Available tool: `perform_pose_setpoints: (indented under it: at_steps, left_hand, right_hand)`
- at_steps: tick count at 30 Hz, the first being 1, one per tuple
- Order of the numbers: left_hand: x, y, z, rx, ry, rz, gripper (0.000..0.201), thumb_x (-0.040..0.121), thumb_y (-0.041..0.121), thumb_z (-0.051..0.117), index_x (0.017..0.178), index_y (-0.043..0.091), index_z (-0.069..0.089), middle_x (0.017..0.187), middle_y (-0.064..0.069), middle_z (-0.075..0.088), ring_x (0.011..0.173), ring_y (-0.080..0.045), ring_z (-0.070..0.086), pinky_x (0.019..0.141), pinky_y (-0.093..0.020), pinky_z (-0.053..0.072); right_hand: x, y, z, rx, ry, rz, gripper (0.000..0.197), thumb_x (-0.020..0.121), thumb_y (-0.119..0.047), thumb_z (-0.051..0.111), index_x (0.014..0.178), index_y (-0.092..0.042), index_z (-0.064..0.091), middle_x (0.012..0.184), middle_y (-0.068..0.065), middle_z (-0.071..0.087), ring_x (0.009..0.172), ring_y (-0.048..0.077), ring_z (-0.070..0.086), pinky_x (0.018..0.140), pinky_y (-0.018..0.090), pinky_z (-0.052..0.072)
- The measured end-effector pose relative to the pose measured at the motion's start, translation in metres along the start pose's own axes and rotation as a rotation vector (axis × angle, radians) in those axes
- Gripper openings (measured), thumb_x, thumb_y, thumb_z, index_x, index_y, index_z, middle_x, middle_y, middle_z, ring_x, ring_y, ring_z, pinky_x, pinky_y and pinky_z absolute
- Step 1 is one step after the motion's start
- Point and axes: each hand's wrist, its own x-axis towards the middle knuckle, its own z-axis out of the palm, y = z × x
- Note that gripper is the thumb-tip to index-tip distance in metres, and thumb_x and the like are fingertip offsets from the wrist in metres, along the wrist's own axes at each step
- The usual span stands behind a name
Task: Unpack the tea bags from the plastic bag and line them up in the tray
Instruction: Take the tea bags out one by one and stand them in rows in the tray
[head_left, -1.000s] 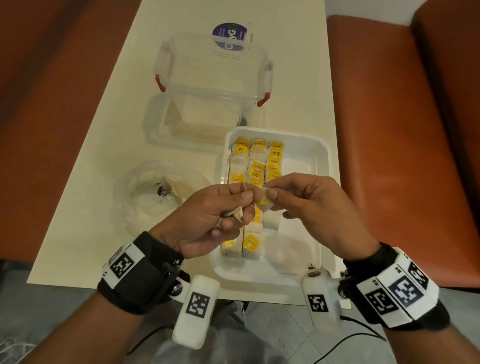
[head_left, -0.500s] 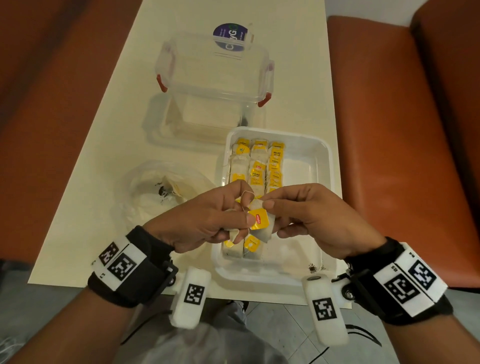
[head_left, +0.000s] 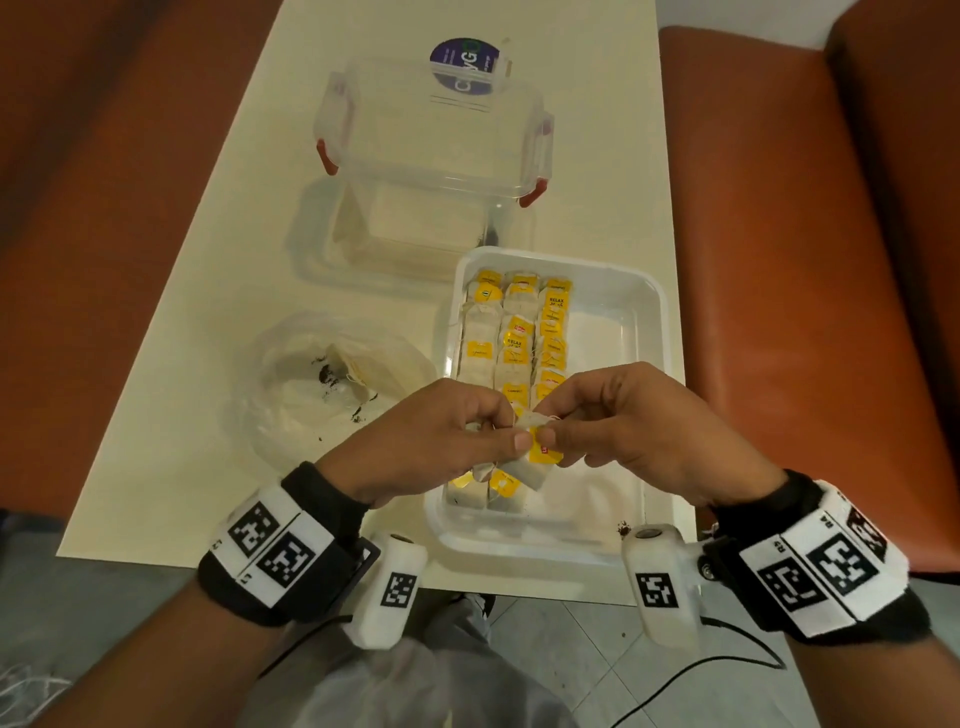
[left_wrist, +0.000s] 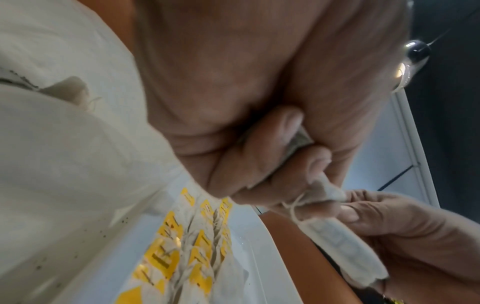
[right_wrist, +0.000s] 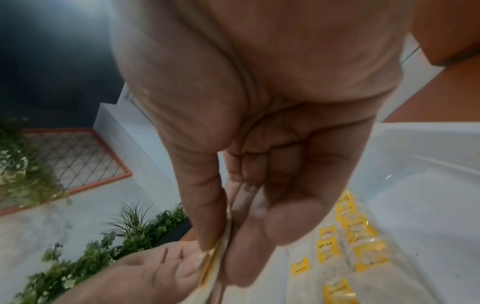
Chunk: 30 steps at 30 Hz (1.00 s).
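- While both hands meet above the near end of the tray (head_left: 652, 322), the left hand (head_left: 431, 447) and right hand (head_left: 628, 421) each pinch the same tea bag (head_left: 535, 465), its yellow tag hanging between them.
- Curled into the left palm, a second tea bag (left_wrist: 298, 142) shows in the left wrist view.
- Inside the tray, three rows of tea bags (head_left: 514, 338) fill its left part.
- Left of the tray, the plastic bag (head_left: 332, 384) holds one more tea bag and dark crumbs.
- Beyond the tray stands a clear lidded box (head_left: 431, 135) with red clips.
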Motion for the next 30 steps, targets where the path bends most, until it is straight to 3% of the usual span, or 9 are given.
perform_pose_setpoints:
  at_steps: [3,6,9,11,15,21,30]
  left_hand:
    - [0.002,-0.004,0.005,0.101,0.003,-0.008,0.020,0.091,0.034,0.068,0.075,0.024,0.068,0.059,0.019,0.057,0.057,0.003,0.049,0.063,-0.020,0.039]
    - [0.001,-0.008,0.006,0.084,-0.014,-0.050,0.010,0.089,0.035,0.071,0.093,0.028,0.074,0.063,0.028,0.060,0.062,0.006,0.053,0.066,-0.017,0.040]
    - [-0.003,-0.011,0.000,-0.001,0.032,-0.068,0.017,0.090,0.033,0.071,0.106,0.029,0.074,0.061,0.018,0.062,0.056,0.004,0.053,0.059,-0.013,0.040]
    - [-0.008,-0.012,-0.006,-0.074,0.061,-0.074,0.019,0.090,0.032,0.070,0.108,0.029,0.074,0.060,0.010,0.060,0.053,0.002,0.049,0.054,-0.011,0.038]
    - [-0.015,-0.013,-0.015,-0.247,0.090,-0.086,0.018,0.092,0.027,0.067,0.108,0.023,0.075,0.057,0.007,0.055,0.050,-0.003,0.040,0.045,-0.012,0.031]
    - [-0.020,-0.012,-0.020,-0.332,0.155,-0.102,0.020,0.090,0.029,0.066,0.105,0.021,0.075,0.058,0.004,0.054,0.044,-0.003,0.035,0.041,-0.014,0.027]
    - [-0.019,-0.012,-0.021,-0.353,0.190,-0.128,0.019,0.091,0.033,0.065,0.104,0.023,0.073,0.058,0.005,0.054,0.050,-0.007,0.037,0.046,-0.017,0.025]
  right_hand:
    - [0.002,0.003,-0.005,-0.188,-0.016,-0.016,0.007,0.083,-0.023,0.080,0.089,-0.024,0.076,0.072,0.001,0.075,0.068,0.012,0.070,0.062,0.025,0.047]
    - [0.006,0.009,-0.009,-0.401,0.085,-0.043,0.006,0.086,-0.028,0.077,0.086,-0.032,0.073,0.069,-0.009,0.073,0.069,0.010,0.069,0.064,0.025,0.050]
    - [0.010,0.016,-0.009,-0.590,0.129,-0.030,0.005,0.089,-0.034,0.072,0.090,-0.038,0.070,0.070,-0.022,0.067,0.073,0.004,0.066,0.066,0.021,0.047]
    - [0.014,0.022,-0.006,-0.669,0.055,0.010,0.008,0.088,-0.035,0.072,0.095,-0.038,0.070,0.078,-0.019,0.070,0.079,0.006,0.066,0.073,0.025,0.050]
    - [0.023,0.031,0.006,-0.733,-0.148,0.090,0.010,0.086,-0.034,0.073,0.090,-0.041,0.067,0.073,-0.014,0.070,0.075,0.004,0.065,0.069,0.025,0.047]
    - [0.050,0.042,0.006,-0.811,0.003,0.093,0.011,0.087,-0.033,0.069,0.088,-0.042,0.062,0.070,-0.019,0.058,0.085,0.014,0.066,0.071,0.029,0.049]
    - [0.054,0.046,0.005,-0.789,0.080,0.080,0.008,0.086,-0.034,0.069,0.087,-0.040,0.064,0.075,-0.015,0.064,0.082,0.016,0.066,0.071,0.031,0.051]
